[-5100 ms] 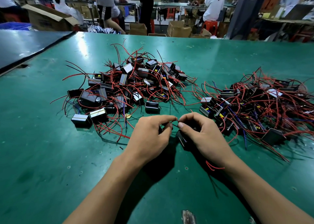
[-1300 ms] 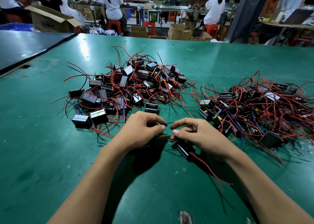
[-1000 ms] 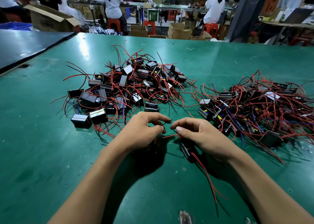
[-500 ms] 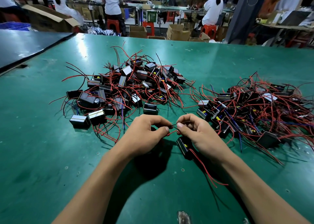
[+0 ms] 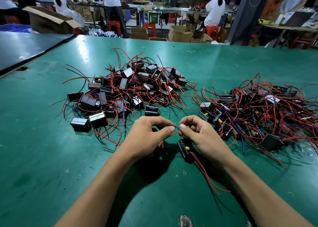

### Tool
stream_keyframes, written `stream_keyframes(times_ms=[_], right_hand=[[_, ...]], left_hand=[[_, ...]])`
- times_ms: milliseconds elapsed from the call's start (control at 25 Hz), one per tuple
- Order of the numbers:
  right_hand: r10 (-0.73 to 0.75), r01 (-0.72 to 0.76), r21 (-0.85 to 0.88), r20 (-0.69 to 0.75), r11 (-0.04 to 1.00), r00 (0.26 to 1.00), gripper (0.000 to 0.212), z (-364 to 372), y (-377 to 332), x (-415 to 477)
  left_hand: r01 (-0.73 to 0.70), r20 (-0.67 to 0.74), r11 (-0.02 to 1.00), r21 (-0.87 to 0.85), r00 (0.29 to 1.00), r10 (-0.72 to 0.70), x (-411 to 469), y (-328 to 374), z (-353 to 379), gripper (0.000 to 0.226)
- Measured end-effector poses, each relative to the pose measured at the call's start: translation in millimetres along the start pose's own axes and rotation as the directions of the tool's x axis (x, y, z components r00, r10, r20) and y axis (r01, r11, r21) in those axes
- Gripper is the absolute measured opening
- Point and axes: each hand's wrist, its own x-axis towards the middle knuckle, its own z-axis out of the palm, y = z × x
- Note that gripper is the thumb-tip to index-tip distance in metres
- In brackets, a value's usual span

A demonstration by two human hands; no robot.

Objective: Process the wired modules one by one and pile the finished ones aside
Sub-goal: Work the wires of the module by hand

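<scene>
The wire ends [image 5: 172, 134] are pinched by thumb and forefinger of the left hand [image 5: 148, 138] and the right hand [image 5: 203, 138] — the black module [image 5: 184, 149] is seen beneath the right palm, over the green table [image 5: 51, 157].

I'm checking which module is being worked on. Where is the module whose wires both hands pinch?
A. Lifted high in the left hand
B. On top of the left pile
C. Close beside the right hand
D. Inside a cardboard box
C: the module sits right by the right hand, which pinches its wires together with the left hand.
</scene>
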Motion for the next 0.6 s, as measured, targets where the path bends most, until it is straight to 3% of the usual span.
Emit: stream_keyframes(times_ms=[320,600], right_hand=[[-0.024,0.024,-0.002,-0.014,1.0,1.0,0.008,7,-3,-1],[-0.044,0.043,-0.023,-0.025,0.999,0.999,0.008,13,-4,-5]], left_hand=[[0.021,-0.014,0.994,-0.11,1.0,-0.022,2,0,0,0.002],[0.011,-0.062,0.996,-0.091,0.998,-0.017,1,2,2,0.007]])
